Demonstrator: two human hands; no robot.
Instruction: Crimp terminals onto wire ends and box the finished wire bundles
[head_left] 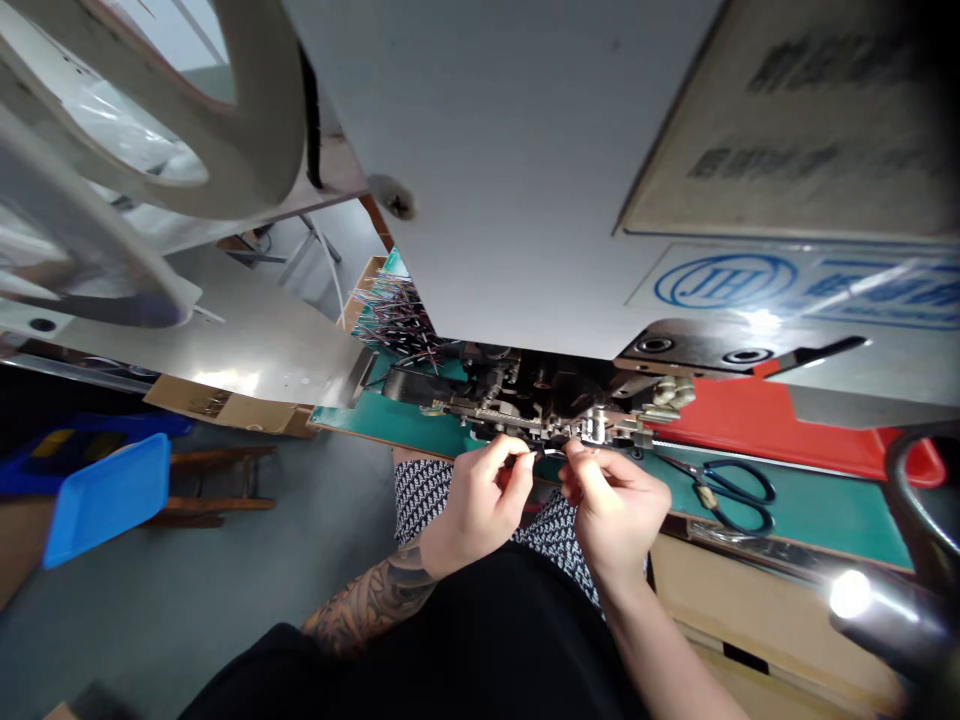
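Observation:
My left hand [487, 492] is closed in a pinch, thumb against forefinger, in front of the machine's metal mechanism [555, 405]. Close by on its right, my right hand [619, 500] is also pinched shut, its fingertips just below the bright metal parts. A thin white wire [553, 452] spans the small gap between both sets of fingertips. Its ends are hidden by my fingers. Behind the mechanism, to the left, lies a heap of thin dark and pale wires [397, 315].
The large grey machine housing [525, 180] hangs over the work area. Scissors with dark handles [724, 492] lie on the green bench top [832, 510], beside a red tray [757, 425]. A lamp [885, 615] is at lower right. A blue tray [109, 500] stands at left.

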